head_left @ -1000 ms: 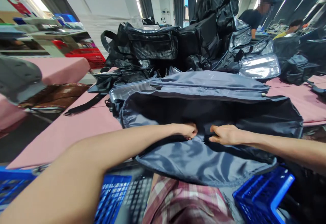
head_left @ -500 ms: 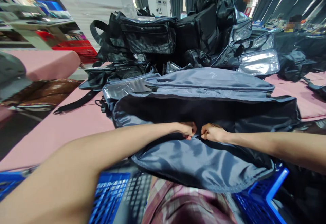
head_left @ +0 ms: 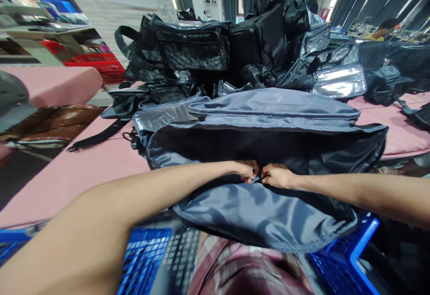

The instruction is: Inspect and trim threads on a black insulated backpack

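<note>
A wide grey-blue bag with a black inside lies open across the pink table's front edge, its near part hanging toward my lap. My left hand is closed on the bag's fabric at the near side of the opening. Just to its right, my right hand pinches the same stretch of fabric, knuckles up. Only a small gap separates the two hands. The exact fold or seam under the fingertips is hidden. Behind the opening lies the bag's grey-blue flap, marked with pale lettering.
Black bags are heaped at the back of the pink table, some showing silver lining. A black strap lies at left. Blue crates stand below, and red crates at far left. Other people are in the background.
My right hand has shifted slightly left, nearer to my left hand. The bag's right end has drawn in a little. The left hand keeps its grip.
</note>
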Available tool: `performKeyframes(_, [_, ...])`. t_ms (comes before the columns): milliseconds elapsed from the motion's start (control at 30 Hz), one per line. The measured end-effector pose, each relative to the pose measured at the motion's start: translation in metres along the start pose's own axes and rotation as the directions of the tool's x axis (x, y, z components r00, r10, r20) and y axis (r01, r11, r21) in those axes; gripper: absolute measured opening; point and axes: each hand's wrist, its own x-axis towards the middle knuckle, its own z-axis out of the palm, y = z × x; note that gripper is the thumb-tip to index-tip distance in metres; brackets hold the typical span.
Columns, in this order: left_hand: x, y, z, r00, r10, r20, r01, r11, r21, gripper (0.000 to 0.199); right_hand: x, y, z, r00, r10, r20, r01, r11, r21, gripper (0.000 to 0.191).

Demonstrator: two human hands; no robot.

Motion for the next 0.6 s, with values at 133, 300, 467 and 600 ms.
performKeyframes(133, [-0.0001,-0.0002,-0.0007,1.000,-0.008,-0.002,0.008,1.000,0.003,0.018,-0.0007,-0.0002,-0.0017,1.000,-0.003,0.008,0.003,1.000,0.006,0.020])
performKeyframes(300, [0.0018,-0.0019,-0.0011,1.000,-0.011,0.007,0.011,1.000,0.000,0.018,-0.0009,-0.0013,-0.0039,1.000,-0.001,0.019,0.001,1.000,0.014,0.021])
performKeyframes(467, [0.0031,-0.0029,-0.0009,1.000,-0.004,0.016,0.005,1.000,-0.003,0.018,0.0002,-0.0008,-0.0021,1.000,0.013,0.017,-0.013,1.000,0.014,0.021])
performKeyframes(600, [0.0032,-0.0033,-0.0016,1.000,-0.005,0.017,0.005,1.000,-0.003,0.017,0.0020,0.0000,-0.0007,1.000,0.013,0.019,-0.013,1.000,0.014,0.021])
